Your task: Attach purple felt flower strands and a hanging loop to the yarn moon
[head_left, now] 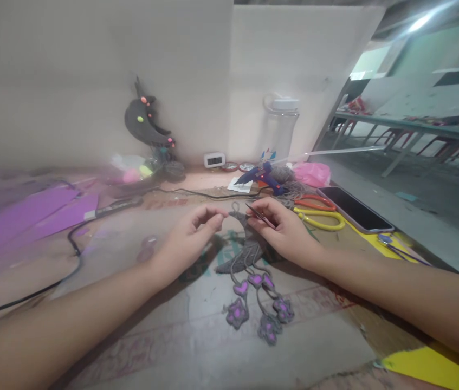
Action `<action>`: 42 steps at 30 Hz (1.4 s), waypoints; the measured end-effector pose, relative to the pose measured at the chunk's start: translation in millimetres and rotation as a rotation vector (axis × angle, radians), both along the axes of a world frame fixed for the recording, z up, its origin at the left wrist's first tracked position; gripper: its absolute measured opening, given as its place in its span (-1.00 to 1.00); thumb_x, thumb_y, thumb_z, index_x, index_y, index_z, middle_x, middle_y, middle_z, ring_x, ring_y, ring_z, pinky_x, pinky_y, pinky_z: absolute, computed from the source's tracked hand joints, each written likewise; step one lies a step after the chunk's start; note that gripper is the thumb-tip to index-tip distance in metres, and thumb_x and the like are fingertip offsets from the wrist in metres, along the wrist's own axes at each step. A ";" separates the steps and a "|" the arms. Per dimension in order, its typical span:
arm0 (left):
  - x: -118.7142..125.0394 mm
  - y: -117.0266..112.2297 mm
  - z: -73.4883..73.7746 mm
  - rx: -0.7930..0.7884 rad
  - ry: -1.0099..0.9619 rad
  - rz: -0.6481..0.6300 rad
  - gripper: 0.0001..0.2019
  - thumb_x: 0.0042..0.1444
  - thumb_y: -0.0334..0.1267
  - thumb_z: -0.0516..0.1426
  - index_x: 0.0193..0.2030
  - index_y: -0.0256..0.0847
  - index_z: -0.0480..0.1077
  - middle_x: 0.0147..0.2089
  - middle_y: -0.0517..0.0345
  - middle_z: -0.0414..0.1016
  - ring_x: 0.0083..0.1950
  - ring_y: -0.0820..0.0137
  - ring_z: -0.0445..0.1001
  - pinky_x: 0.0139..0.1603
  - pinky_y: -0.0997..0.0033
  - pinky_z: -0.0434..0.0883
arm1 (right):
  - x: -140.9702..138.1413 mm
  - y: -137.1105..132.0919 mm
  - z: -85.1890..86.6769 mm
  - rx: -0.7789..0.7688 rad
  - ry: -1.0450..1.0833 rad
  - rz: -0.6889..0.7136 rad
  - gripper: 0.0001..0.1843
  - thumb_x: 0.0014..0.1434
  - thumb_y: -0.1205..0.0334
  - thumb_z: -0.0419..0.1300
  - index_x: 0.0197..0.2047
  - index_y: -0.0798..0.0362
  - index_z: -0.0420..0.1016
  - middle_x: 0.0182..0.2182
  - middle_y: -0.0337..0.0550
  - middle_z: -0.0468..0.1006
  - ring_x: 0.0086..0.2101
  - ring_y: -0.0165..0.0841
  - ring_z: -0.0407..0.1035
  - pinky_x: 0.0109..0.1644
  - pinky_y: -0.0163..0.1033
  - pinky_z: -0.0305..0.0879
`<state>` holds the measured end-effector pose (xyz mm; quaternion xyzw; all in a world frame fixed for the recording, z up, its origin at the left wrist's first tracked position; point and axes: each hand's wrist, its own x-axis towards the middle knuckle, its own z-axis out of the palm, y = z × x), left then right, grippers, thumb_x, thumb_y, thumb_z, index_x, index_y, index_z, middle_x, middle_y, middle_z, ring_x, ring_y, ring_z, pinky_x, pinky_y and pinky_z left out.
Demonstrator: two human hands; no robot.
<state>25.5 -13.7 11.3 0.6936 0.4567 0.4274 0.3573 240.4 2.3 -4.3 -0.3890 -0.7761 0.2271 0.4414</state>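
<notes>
Gripping a slim dark tool [260, 215], right hand [282, 226] sits by the upper end of the grey crescent ornament [246, 257], lying on the worktop [160, 341]; left hand [196, 228] opposite, thumb and fingertips nearly meeting, contents unclear.

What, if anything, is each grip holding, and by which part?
The right grip holds a slim dark tool, likely tweezers, by its body, one end jutting free. Whether the left grip pinches anything cannot be told.

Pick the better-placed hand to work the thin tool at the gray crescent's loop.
Right hand, probably: it holds the thin tool, pointed toward the loop on the gray crescent. The left hand is close but shows no tool.
</notes>
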 end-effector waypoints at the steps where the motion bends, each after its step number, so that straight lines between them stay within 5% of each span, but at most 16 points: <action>1: 1.2 0.3 0.0 -0.008 -0.014 -0.012 -0.82 0.20 -0.14 0.07 -0.21 -0.18 0.40 -0.33 0.21 0.42 -0.32 0.44 0.39 -0.30 0.45 0.33 | -0.3 -0.4 0.5 -0.005 0.002 0.002 -0.83 0.21 0.20 0.16 -0.11 0.00 0.37 -0.31 -0.20 0.50 -0.33 -0.38 0.40 -0.29 -0.29 0.33; 11: 0.4 0.7 -2.9 -0.085 -0.031 -0.036 -0.67 0.23 -0.02 0.03 -0.44 -0.20 0.30 -0.49 0.26 0.29 -0.48 0.49 0.25 -0.47 0.50 0.22 | -2.1 -1.5 2.2 -0.048 0.027 0.038 -0.85 0.20 0.21 0.15 -0.14 0.01 0.37 -0.34 -0.21 0.50 -0.34 -0.38 0.41 -0.32 -0.31 0.34; 19: 6.4 3.1 -6.5 -0.163 -0.180 -0.018 -0.88 0.20 -0.20 0.05 -0.21 -0.19 0.31 -0.45 0.30 0.31 -0.51 0.53 0.26 -0.49 0.54 0.22 | -1.9 -0.2 0.9 -0.049 0.018 0.028 -0.84 0.20 0.18 0.15 -0.14 0.00 0.38 -0.29 -0.17 0.53 -0.30 -0.35 0.43 -0.29 -0.28 0.35; 27: 3.5 10.8 -8.8 -0.183 -0.218 -0.028 -0.84 0.09 -0.20 0.19 -0.25 -0.22 0.36 -0.35 0.16 0.52 -0.30 0.43 0.49 -0.21 0.44 0.39 | -1.1 0.6 -0.3 -0.040 0.003 0.025 -0.84 0.20 0.19 0.15 -0.14 -0.01 0.38 -0.29 -0.16 0.54 -0.29 -0.33 0.45 -0.28 -0.26 0.35; 42: 3.3 4.5 -2.5 -0.148 -0.257 -0.033 -0.88 0.14 -0.21 0.13 -0.33 -0.19 0.29 -0.43 0.26 0.34 -0.41 0.50 0.29 -0.40 0.54 0.24 | -1.1 -1.8 3.5 0.004 -0.054 -0.008 -0.85 0.20 0.20 0.15 -0.15 0.01 0.40 -0.30 -0.17 0.55 -0.34 -0.37 0.42 -0.33 -0.29 0.32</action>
